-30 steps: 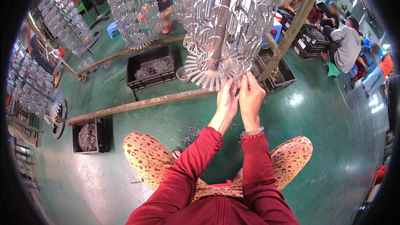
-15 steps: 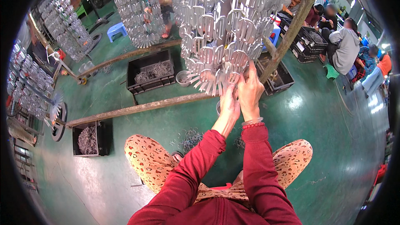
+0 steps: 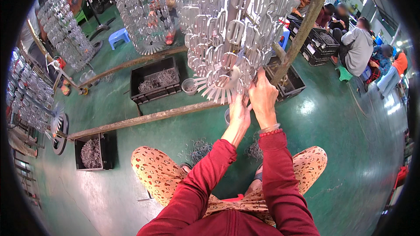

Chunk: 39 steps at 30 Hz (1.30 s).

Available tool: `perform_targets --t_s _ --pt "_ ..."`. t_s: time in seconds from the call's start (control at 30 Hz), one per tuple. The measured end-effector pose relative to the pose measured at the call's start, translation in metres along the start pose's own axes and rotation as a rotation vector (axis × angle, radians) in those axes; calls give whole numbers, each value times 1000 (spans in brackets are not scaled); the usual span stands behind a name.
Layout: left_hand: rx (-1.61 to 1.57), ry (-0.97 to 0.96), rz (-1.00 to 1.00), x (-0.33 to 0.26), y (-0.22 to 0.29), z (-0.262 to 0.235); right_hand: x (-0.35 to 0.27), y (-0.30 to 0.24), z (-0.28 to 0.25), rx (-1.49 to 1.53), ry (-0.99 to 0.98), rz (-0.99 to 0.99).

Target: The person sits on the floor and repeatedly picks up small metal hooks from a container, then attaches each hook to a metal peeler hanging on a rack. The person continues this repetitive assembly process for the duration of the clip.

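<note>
A tall hanging rack [image 3: 235, 32] is covered in tiers of silvery oval metal pieces, with a fan of flat metal strips [image 3: 215, 91] at its bottom. At the lower right side of this rack, my left hand [image 3: 239, 114] reaches up, its fingers closed among the lowest pieces. Close beside it, my right hand [image 3: 264, 98] is closed too, the index finger pointing up along the rack's edge. The fingertips of both hands meet the hanging metal, and whatever they pinch is hidden or too small to name.
A wooden bar [image 3: 144, 120] crosses below the rack; a slanting pole [image 3: 305, 28] rises at right. Black crates [image 3: 93, 151] hold small metal bits, and more bits [image 3: 199, 149] lie on the floor. Other loaded racks [image 3: 140, 15] stand left. People [image 3: 356, 46] sit at far right.
The rack has turned a little, so different oval pieces face me. Both hands stay at its lower right edge, the right shifted slightly. The whole view has moved a little.
</note>
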<state>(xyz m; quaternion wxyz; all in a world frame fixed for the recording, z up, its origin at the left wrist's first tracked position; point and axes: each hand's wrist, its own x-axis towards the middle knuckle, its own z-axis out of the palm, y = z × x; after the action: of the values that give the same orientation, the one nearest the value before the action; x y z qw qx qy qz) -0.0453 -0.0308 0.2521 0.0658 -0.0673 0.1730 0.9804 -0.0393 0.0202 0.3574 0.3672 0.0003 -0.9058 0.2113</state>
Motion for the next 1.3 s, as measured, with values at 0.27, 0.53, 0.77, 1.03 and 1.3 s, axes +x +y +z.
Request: perform_targets --t_s 0.27,0.53,0.77,1.03,1.3 --pt "-48 -39 -10 5 5 -4 -3 -15 -8 110 -30 -64" --pt "-136 32 -18 -21 14 28 -11 -33 -24 228 -109 -47" --pt "47 5 -16 -21 23 12 -20 -27 -28 350 -40 -72" --pt "121 -66 3 -8 31 -3 -33 -7 -39 630 4 149" --pt "184 -21 -42 -16 38 11 -28 5 -41 831 -77 373"
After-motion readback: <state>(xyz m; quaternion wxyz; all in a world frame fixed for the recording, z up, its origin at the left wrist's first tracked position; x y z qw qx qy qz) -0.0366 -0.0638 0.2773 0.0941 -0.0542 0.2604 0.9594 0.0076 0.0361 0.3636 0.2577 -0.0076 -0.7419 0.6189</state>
